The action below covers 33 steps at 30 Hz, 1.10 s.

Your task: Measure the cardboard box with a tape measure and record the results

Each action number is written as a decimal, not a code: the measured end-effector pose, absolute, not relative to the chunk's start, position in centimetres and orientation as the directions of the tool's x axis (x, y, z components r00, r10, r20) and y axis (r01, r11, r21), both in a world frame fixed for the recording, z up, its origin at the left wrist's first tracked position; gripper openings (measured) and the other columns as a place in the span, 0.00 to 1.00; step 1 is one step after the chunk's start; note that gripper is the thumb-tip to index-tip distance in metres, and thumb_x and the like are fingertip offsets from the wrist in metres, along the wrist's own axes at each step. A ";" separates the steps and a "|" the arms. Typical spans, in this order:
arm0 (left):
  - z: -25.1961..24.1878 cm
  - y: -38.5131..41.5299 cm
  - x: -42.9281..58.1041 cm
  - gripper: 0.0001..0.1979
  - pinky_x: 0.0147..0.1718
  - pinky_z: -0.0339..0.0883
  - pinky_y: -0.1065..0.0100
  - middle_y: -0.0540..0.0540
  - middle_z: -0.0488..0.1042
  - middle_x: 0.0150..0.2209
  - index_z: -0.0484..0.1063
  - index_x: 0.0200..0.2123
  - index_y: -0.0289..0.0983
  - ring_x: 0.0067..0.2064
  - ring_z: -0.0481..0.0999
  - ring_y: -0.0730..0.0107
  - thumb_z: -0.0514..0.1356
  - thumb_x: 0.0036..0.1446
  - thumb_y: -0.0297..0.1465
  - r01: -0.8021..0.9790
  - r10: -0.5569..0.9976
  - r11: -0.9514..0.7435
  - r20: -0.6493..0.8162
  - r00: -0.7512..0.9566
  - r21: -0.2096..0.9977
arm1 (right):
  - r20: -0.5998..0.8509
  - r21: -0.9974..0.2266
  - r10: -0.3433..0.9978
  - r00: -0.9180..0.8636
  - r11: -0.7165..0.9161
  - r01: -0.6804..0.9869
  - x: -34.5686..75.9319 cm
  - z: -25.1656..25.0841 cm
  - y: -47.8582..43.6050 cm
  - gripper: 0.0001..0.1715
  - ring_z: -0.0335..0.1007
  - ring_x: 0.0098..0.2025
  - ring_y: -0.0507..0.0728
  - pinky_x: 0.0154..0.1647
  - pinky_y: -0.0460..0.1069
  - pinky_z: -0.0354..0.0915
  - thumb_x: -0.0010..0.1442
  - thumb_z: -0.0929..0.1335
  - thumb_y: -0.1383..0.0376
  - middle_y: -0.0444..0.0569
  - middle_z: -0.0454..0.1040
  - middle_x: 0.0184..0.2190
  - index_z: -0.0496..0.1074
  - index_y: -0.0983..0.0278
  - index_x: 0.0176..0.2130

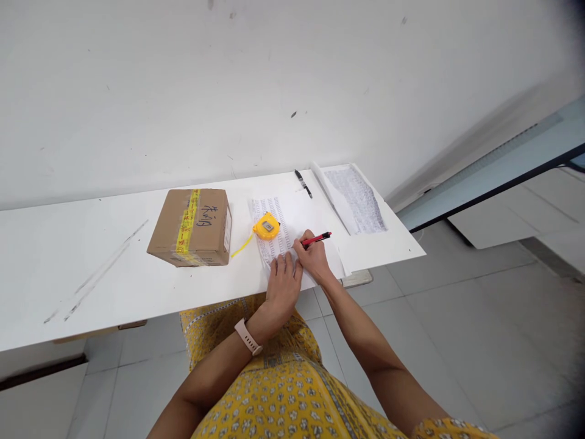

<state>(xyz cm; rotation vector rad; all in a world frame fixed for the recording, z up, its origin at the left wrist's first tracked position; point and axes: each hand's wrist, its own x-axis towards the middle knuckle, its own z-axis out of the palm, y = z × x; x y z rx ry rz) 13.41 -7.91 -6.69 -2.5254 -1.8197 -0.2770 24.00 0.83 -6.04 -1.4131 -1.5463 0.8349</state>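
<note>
My right hand (312,256) is closed around a red pen (317,239) with a black end, its tip down at a sheet of paper (299,213) covered partly in handwritten columns. Flat on the lower part of that sheet lies my left hand (283,281), fingers stretched out and holding nothing. A yellow tape measure (266,226) rests on the paper just above the left hand, with a short length of yellow tape sticking out to the left. Farther left stands a closed cardboard box (210,241), sealed with yellow printed tape and marked with black handwriting.
A black pen (303,184) lies near the back of the white table (114,268). To its right, a densely written sheet (359,198) sits by the table's right end. A white wall (183,97) rises directly behind the table. The floor is tiled.
</note>
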 end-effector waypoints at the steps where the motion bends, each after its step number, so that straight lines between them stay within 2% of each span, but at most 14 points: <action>1: -6.7 -7.9 13.4 0.23 0.61 0.60 0.45 0.29 0.65 0.63 0.67 0.61 0.32 0.64 0.65 0.47 0.49 0.64 0.21 0.942 0.940 -0.322 0.154 0.305 0.095 | 0.151 -0.900 0.988 0.009 0.134 0.415 24.0 -6.1 0.8 0.15 0.52 0.22 0.51 0.26 0.48 0.52 0.56 0.64 0.60 0.37 0.54 0.18 0.53 0.58 0.25; 8: -6.4 -7.9 13.5 0.23 0.61 0.60 0.46 0.28 0.65 0.63 0.66 0.61 0.30 0.64 0.66 0.46 0.49 0.64 0.21 0.942 0.937 -0.333 0.125 0.325 0.049 | 0.196 -0.896 0.979 0.052 0.158 0.415 24.0 -6.4 0.9 0.15 0.52 0.23 0.51 0.26 0.48 0.53 0.58 0.64 0.60 0.37 0.54 0.19 0.54 0.58 0.25; 10: -6.0 -8.1 13.3 0.24 0.61 0.59 0.44 0.27 0.63 0.64 0.65 0.62 0.30 0.65 0.64 0.45 0.52 0.63 0.22 0.937 0.937 -0.341 0.102 0.334 0.068 | 0.248 -0.900 0.962 0.116 0.184 0.395 24.1 -6.3 1.0 0.14 0.54 0.24 0.52 0.27 0.48 0.55 0.61 0.64 0.59 0.38 0.57 0.21 0.56 0.59 0.26; 12: -5.3 -8.2 12.6 0.27 0.61 0.58 0.43 0.26 0.61 0.65 0.63 0.62 0.29 0.66 0.62 0.42 0.59 0.60 0.28 0.921 0.929 -0.368 0.082 0.360 0.127 | 0.325 -0.882 0.936 0.137 0.248 0.401 24.5 -6.1 1.2 0.11 0.60 0.28 0.53 0.31 0.49 0.60 0.63 0.63 0.59 0.42 0.64 0.27 0.61 0.60 0.31; 14: -4.2 -7.9 11.6 0.30 0.59 0.61 0.46 0.28 0.64 0.63 0.64 0.60 0.30 0.64 0.63 0.42 0.64 0.56 0.34 0.886 0.919 -0.393 0.091 0.383 0.245 | 0.411 -0.816 0.908 0.075 0.330 0.474 25.4 -6.0 1.4 0.08 0.66 0.36 0.56 0.39 0.51 0.63 0.65 0.62 0.60 0.48 0.68 0.34 0.65 0.61 0.37; 17: -2.3 -6.5 9.7 0.20 0.55 0.66 0.52 0.36 0.72 0.55 0.67 0.54 0.35 0.57 0.68 0.51 0.61 0.60 0.34 0.849 0.938 -0.343 0.199 0.285 0.402 | 0.478 -0.648 0.874 -0.091 0.421 0.635 26.8 -6.3 1.8 0.12 0.66 0.44 0.60 0.44 0.54 0.63 0.64 0.60 0.66 0.53 0.69 0.41 0.69 0.62 0.45; 19: -1.5 -4.9 8.9 0.18 0.56 0.64 0.52 0.36 0.70 0.55 0.66 0.54 0.35 0.58 0.67 0.52 0.59 0.61 0.30 0.869 0.946 -0.265 0.285 0.152 0.417 | 0.467 -0.544 0.868 -0.168 0.432 0.719 27.3 -6.7 2.1 0.17 0.64 0.45 0.62 0.43 0.55 0.63 0.61 0.60 0.69 0.54 0.68 0.41 0.70 0.62 0.48; 21: -1.2 -2.8 8.5 0.24 0.59 0.60 0.50 0.32 0.65 0.60 0.63 0.56 0.32 0.61 0.62 0.47 0.61 0.57 0.28 0.904 0.947 -0.170 0.318 0.041 0.392 | 0.458 -0.469 0.869 -0.190 0.417 0.779 27.3 -7.3 2.4 0.21 0.63 0.43 0.63 0.43 0.56 0.63 0.60 0.59 0.73 0.55 0.69 0.40 0.71 0.63 0.49; 24: -1.6 0.1 8.4 0.35 0.58 0.58 0.48 0.29 0.63 0.61 0.57 0.62 0.29 0.62 0.61 0.44 0.65 0.53 0.29 0.926 0.970 -0.056 0.239 -0.038 0.373 | 0.474 -0.427 0.864 -0.171 0.395 0.813 26.9 -8.1 2.9 0.28 0.63 0.42 0.64 0.44 0.57 0.63 0.58 0.56 0.77 0.57 0.71 0.39 0.72 0.63 0.52; 27: -1.6 1.4 8.1 0.38 0.55 0.61 0.50 0.31 0.69 0.55 0.53 0.64 0.30 0.58 0.67 0.47 0.64 0.53 0.28 0.895 0.985 0.005 0.151 -0.081 0.447 | 0.493 -0.451 0.858 -0.142 0.392 0.802 26.6 -8.2 3.1 0.28 0.63 0.42 0.64 0.45 0.58 0.63 0.59 0.56 0.76 0.57 0.72 0.39 0.71 0.63 0.53; 29: -0.9 0.8 7.8 0.39 0.53 0.63 0.52 0.33 0.71 0.53 0.53 0.64 0.31 0.55 0.70 0.50 0.65 0.52 0.29 0.808 0.986 0.009 0.130 -0.105 0.588 | 0.520 -0.510 0.851 -0.076 0.380 0.772 26.5 -7.6 2.9 0.24 0.64 0.43 0.64 0.46 0.58 0.64 0.62 0.56 0.72 0.58 0.73 0.39 0.72 0.64 0.52; 31: 0.3 -1.0 7.3 0.42 0.51 0.65 0.55 0.37 0.72 0.52 0.51 0.65 0.35 0.52 0.72 0.54 0.67 0.51 0.32 0.626 0.990 -0.054 0.123 -0.067 0.778 | 0.539 -0.614 0.842 0.033 0.366 0.699 26.3 -6.2 2.3 0.21 0.66 0.45 0.64 0.49 0.59 0.63 0.65 0.57 0.67 0.58 0.74 0.40 0.73 0.64 0.50; 33: 1.8 -3.6 6.8 0.44 0.49 0.66 0.58 0.40 0.72 0.50 0.49 0.66 0.38 0.49 0.74 0.59 0.68 0.50 0.34 0.382 0.992 -0.128 0.127 0.026 0.915 | 0.462 -0.766 0.883 0.081 0.351 0.538 25.6 -4.0 1.2 0.20 0.68 0.45 0.63 0.50 0.58 0.64 0.67 0.58 0.60 0.57 0.75 0.41 0.74 0.63 0.47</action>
